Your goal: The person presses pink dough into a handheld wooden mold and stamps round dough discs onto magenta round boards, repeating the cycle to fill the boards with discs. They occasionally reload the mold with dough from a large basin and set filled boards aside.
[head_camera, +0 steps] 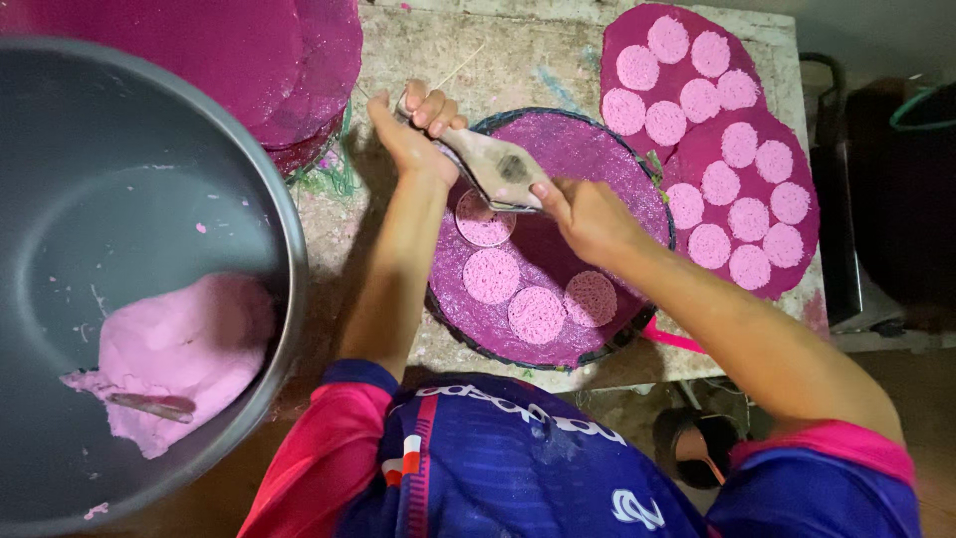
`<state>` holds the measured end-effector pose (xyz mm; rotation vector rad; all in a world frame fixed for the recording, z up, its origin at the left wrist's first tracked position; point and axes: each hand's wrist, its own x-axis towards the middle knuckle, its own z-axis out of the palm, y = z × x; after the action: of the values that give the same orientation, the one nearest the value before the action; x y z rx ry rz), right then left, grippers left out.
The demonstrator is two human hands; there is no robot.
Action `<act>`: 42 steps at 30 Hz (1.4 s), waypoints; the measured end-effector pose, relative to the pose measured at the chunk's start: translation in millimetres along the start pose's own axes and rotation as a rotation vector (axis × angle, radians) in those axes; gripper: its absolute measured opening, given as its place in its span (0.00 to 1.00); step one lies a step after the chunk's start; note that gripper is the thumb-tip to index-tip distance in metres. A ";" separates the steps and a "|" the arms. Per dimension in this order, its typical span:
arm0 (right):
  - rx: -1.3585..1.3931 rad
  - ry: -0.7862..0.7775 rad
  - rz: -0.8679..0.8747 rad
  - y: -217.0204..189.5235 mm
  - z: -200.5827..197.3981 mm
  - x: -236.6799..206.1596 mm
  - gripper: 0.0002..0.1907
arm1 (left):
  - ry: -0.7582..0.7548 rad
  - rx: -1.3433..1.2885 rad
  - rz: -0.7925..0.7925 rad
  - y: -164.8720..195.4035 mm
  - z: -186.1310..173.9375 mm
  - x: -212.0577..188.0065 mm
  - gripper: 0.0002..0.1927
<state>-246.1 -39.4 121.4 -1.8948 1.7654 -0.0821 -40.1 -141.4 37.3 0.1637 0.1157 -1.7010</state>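
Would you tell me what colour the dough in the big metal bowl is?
Pale pink dough, seen in the head view.

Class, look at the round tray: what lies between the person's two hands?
In the head view, a flat wooden paddle spans from the left hand to the right hand, above a pink disc.

Table (518,60): worn, pale, stained top, centre and upper frame; pink smears.
Floor (896,369): bare brownish surface, lower right.
Right edge: dark furniture (896,189), detail unclear.
Light: bright on table, dim at right.
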 end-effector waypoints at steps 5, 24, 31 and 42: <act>-0.007 0.009 -0.020 4.3 1.0 2.6 0.31 | 0.055 0.005 0.023 -4.8 14.6 -3.2 0.23; 0.432 0.388 -0.171 52.0 42.9 -1.7 0.30 | -0.196 2.179 0.196 21.9 -47.0 -104.1 0.31; 0.729 0.495 -0.150 84.4 61.4 -40.8 0.30 | -0.408 2.300 0.647 10.0 -68.7 -126.7 0.24; 0.863 0.677 -0.124 142.4 95.9 -111.5 0.38 | -0.105 2.599 0.313 -47.9 -58.1 -107.1 0.65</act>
<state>-352.3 99.4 14.7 -1.3664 1.5652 -1.4200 -71.1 -20.5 -2.0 1.7538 -2.0812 -0.4769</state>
